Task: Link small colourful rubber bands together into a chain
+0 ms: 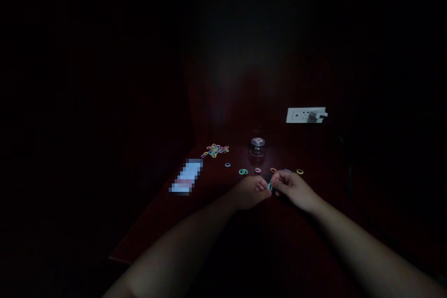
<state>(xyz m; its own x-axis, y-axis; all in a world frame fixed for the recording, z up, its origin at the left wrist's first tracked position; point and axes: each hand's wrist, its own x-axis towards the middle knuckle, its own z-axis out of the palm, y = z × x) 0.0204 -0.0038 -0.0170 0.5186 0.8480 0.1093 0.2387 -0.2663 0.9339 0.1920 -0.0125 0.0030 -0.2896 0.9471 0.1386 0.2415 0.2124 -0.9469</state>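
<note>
Above the dark red table (209, 209), my left hand (252, 192) and my right hand (296, 189) meet with closed fingers. Both pinch a small green hair tie (269, 187), partly covered by the fingertips. Just beyond the hands lies a row of similar ties: green ones (243, 172), a pink one (258, 170), an orange one (273, 170), a bluish one (287, 170) partly behind my right hand, and a yellow one (300, 172). A single light blue tie (227, 165) rests farther left.
A loose pile of multicoloured hair ties (215, 150) lies at the back left. Behind the row stands a clear lidded jar (257, 147). A bright pixelated rectangle (186, 177) lies near the left table edge. A wall socket (305, 115) holds a white plug. The surroundings are very dark.
</note>
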